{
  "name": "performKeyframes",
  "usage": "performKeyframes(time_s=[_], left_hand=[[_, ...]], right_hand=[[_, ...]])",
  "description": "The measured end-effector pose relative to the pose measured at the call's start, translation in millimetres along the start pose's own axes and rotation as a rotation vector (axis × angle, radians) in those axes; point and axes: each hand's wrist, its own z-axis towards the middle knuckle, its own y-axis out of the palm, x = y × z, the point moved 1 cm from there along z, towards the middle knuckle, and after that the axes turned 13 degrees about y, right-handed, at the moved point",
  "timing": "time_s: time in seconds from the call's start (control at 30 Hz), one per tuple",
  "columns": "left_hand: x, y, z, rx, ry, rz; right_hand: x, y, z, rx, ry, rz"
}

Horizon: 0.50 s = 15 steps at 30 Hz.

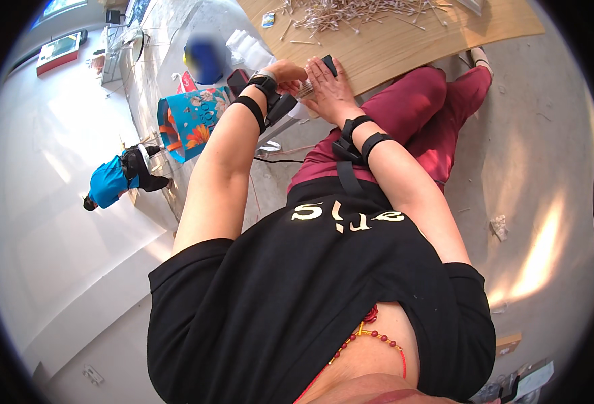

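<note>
At the near edge of the wooden table (404, 57), my two hands meet. My left hand (286, 73) is closed, its fingers bent around a small bundle of thin pale sticks (305, 89) that look like cotton swabs, partly hidden between the hands. Laid over the table edge beside it is my right hand (330, 93), fingers stretched out and close to the bundle. A small black object (329, 64) shows by the right fingertips; its kind is unclear. Further back lies a loose heap of cotton swabs (351, 15), with several strays nearer my hands.
A small blue-and-yellow packet (268, 20) lies at the table's left edge. Left of my hands are white plastic bags (248, 48), a dark red phone-like item (237, 82) and a blue floral shopping bag (192, 121). Another person in blue (111, 180) is further left.
</note>
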Motion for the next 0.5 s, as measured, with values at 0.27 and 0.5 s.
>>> performKeyframes(time_s=[0.27,0.5], left_hand=[[6.1,11.9,7.6,0.102,0.045,0.147],[16.2,18.5,0.1,0.196,0.005,0.313]], right_hand=[[0.0,0.2,0.6,-0.007,-0.015,-0.002],[0.0,-1.1,0.7,-0.017,-0.027,-0.014]])
